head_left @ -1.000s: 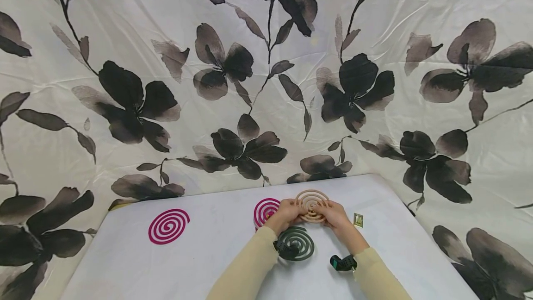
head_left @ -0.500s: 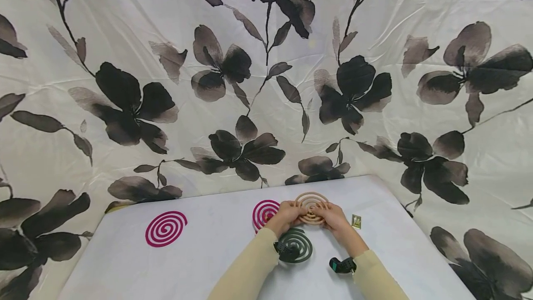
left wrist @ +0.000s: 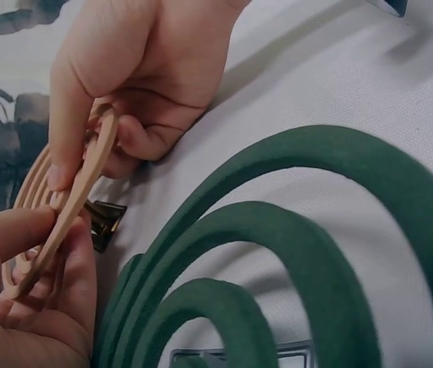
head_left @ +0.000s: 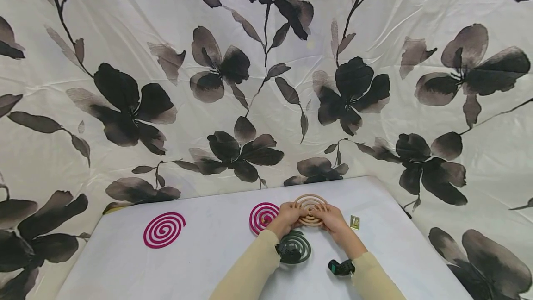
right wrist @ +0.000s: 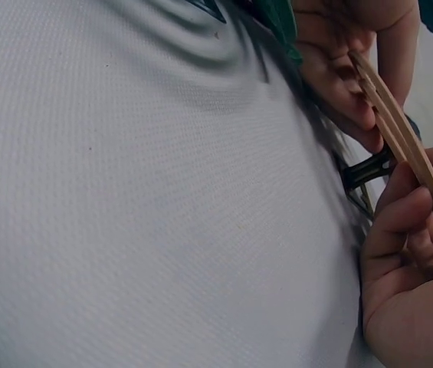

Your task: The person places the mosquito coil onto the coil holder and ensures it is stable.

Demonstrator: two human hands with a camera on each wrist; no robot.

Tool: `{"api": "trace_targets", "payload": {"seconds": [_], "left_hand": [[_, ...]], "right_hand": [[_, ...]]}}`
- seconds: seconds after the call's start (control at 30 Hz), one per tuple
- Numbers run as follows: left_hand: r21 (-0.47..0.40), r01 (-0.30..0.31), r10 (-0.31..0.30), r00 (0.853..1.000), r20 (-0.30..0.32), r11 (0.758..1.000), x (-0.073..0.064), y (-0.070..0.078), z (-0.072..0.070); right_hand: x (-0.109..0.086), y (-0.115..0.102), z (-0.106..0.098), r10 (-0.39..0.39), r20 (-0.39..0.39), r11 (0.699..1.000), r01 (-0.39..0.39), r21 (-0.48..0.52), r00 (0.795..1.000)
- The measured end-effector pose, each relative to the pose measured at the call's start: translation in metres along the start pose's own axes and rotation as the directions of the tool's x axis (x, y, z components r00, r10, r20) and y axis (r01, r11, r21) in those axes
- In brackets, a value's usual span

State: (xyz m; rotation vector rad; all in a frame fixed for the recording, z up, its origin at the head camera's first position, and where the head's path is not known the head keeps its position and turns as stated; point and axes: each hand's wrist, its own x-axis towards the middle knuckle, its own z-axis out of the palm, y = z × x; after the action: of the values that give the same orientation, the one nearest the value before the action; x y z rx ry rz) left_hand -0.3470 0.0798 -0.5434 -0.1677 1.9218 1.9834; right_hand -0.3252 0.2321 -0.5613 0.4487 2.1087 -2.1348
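Both hands hold a tan mosquito coil [head_left: 311, 195] by its middle, tilted above the table. My left hand [head_left: 289, 216] pinches it from the left, thumb on its face and fingers behind. From the other side, my right hand [head_left: 335, 221] pinches it the same way. A small metal coil stand [left wrist: 107, 222] shows at the underside of the tan coil in the left wrist view; whether it is fixed there is hard to tell. Below the left wrist, a dark green coil [left wrist: 339, 146] sits raised, with a metal frame [left wrist: 300, 356] under it.
A pink coil [head_left: 164, 230] lies at the table's left. Another pink coil [head_left: 251, 219], with something small and gold at its centre, is beside the left hand and partly hidden. A gold metal stand [head_left: 355, 222] lies flat right of the right hand. Floral cloth [head_left: 166, 59] hangs behind.
The head view has shifted slightly, so everything sits a little lower and farther left. Both hands keep their grip on the tan coil, with little visible movement.
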Motion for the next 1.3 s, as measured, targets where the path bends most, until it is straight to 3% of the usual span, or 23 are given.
{"api": "trace_targets", "payload": {"seconds": [0.8,1.3], "left_hand": [[0.001,0.007,-0.007,1.0,-0.019,1.0,0.0003,-0.0052,-0.0009],[-0.018,0.016,-0.016,1.0,-0.014,1.0,-0.0013,-0.0042,-0.0032]], "right_hand": [[0.0007,0.0026,-0.0008,0.013,-0.02,0.998,-0.014,-0.069,1.0],[-0.0001,0.0023,0.0009,0.025,-0.046,0.998,-0.027,-0.059,0.999]]}}
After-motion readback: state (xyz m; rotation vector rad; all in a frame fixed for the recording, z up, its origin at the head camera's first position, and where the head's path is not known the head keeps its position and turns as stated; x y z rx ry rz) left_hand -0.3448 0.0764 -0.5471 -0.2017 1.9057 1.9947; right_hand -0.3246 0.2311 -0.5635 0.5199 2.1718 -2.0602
